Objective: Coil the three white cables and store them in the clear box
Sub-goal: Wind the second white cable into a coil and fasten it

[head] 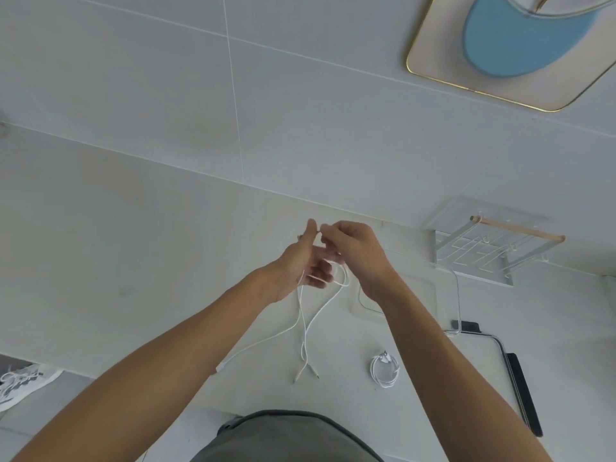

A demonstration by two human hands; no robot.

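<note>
**Two hands working a white cable over a pale counter**

No brand, label or writing is showing legibly anywhere.

The clear box (pixel 446 295), a thin-walled transparent container with rounded corners, is sitting toward the right edge of the counter (pixel 133 261); its inside is partly hidden by the right forearm, and nothing can be made out in it. Behind it, against the back edge, a white wire rack (pixel 480 251) with a wooden rod is standing.

The left hand (pixel 300 265) is holding its palm open with fingers spread, thumb up, a loose white cable (pixel 308 331) looping across the fingers. The right hand (pixel 353 248) is pinching its fingertips together on the upper end of that cable, close to the left thumb. Thin, glossy strands are trailing down toward the front edge, their plug ends lying on the smooth surface.

A coiled white cable (pixel 385 368) is lying in a tidy round bundle near the front edge, apart from the box.
</note>
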